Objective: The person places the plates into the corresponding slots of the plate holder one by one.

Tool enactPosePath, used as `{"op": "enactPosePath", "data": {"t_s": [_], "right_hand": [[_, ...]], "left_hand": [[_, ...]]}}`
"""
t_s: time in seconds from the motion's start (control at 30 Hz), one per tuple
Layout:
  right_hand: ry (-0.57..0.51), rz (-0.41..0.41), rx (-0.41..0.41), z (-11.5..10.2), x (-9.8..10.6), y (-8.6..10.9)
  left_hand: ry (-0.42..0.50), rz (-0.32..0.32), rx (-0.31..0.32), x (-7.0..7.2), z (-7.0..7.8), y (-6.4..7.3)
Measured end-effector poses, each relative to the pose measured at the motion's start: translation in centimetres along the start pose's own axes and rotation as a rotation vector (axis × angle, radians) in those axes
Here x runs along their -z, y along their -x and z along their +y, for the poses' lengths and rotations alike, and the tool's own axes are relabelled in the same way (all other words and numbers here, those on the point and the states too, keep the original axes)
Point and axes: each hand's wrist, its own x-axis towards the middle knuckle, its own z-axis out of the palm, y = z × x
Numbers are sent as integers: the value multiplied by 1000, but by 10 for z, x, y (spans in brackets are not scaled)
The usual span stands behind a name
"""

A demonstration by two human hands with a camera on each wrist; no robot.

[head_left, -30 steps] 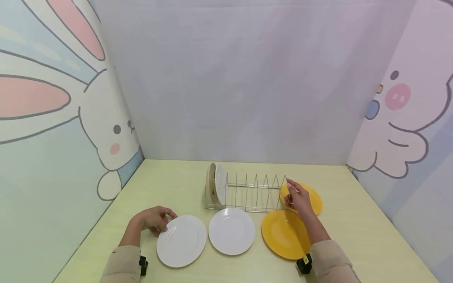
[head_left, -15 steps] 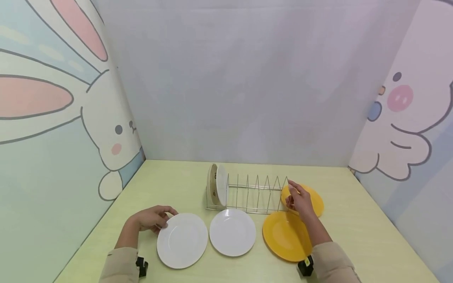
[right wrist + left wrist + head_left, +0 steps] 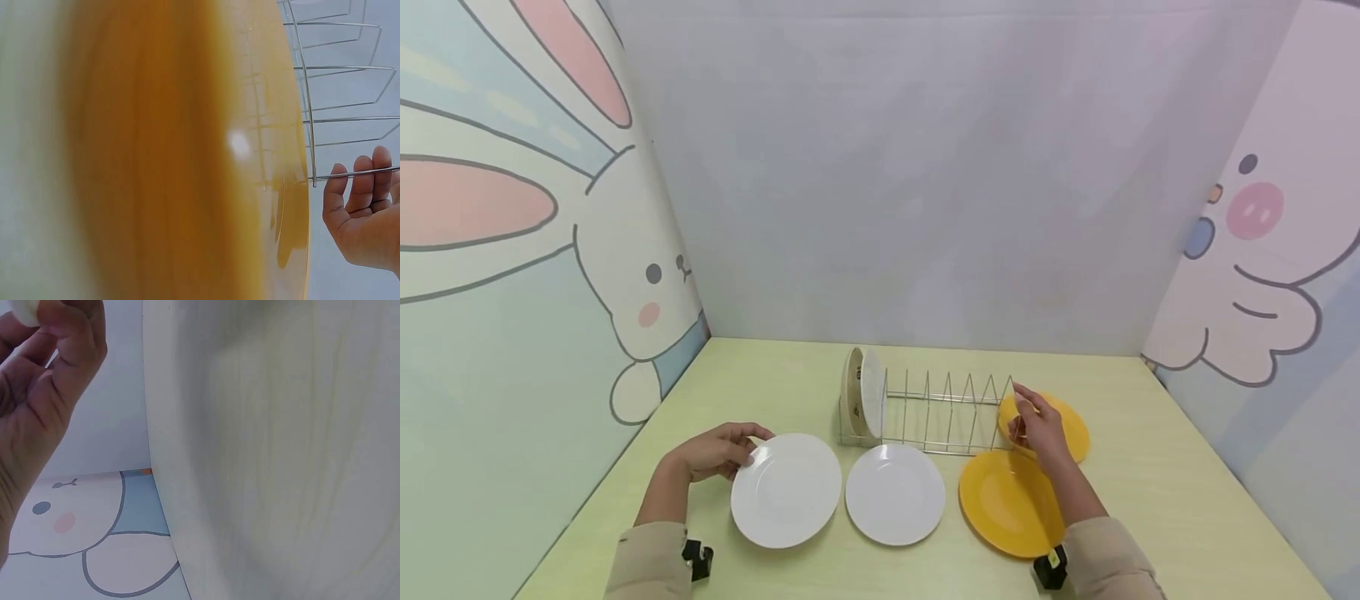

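The left hand (image 3: 718, 451) is pinching the rim of a white plate (image 3: 786, 490), tilting it up off the worktop (image 3: 1150, 492). The right hand (image 3: 1037, 425), fingers loosely curled, is steadying the wire rack (image 3: 943, 410). Judging by this, the plate needs turning upright and sliding into a free slot.

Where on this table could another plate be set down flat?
Bare table lies between the rack and the rabbit wall, and right of the far yellow plate towards the pig wall. The front is crowded: white plates, the near yellow plate, both hands.
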Motion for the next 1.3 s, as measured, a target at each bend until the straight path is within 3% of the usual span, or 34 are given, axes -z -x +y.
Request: {"op": "enactPosePath", "data": {"t_s": [0.33, 0.57, 0.9, 1.3], "right_hand": [[2, 8, -3, 1, 0, -1], [4, 16, -8, 2, 0, 0], [3, 7, 11, 1, 0, 1], [14, 12, 11, 1, -1, 0]], "left_hand": [[-8, 51, -85, -13, 9, -1], [-10, 97, -108, -25, 16, -7], [-4, 66, -190, -41, 31, -17], [-5, 102, -270, -60, 50, -27]]}}
